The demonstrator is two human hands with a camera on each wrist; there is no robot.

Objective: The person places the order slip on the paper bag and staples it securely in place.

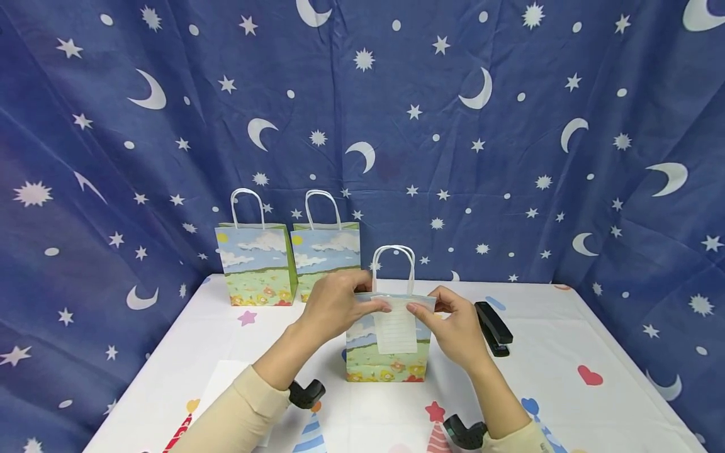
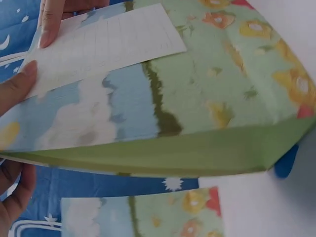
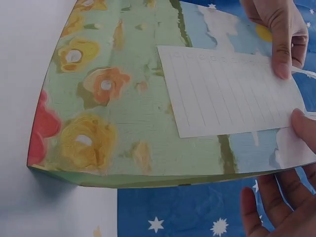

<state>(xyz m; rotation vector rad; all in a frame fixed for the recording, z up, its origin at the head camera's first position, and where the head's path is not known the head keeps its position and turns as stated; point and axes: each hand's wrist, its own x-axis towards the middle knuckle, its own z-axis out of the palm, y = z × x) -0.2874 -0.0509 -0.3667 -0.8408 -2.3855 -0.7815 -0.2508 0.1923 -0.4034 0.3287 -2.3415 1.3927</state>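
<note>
A small paper gift bag (image 1: 359, 368) with a painted meadow and white handles stands upright mid-table. A lined white paper slip (image 1: 396, 333) lies flat against its front, top end at the bag's rim. My left hand (image 1: 334, 305) pinches the rim on the left, thumb on the slip. On the right, my right hand (image 1: 455, 321) pinches the rim, its thumb by the slip's edge. In the right wrist view both thumbs press near the top of the slip (image 3: 222, 94), with fingers behind the bag (image 3: 143, 98). The left wrist view shows the bag's green side (image 2: 197, 153).
Two matching gift bags, one at the far left (image 1: 257, 261) and one beside it (image 1: 325, 251), stand at the back. A black stapler (image 1: 494, 328) lies right of my right hand. White paper (image 1: 218, 384) lies partly under my left forearm. A starry curtain (image 1: 396, 138) hangs behind the table.
</note>
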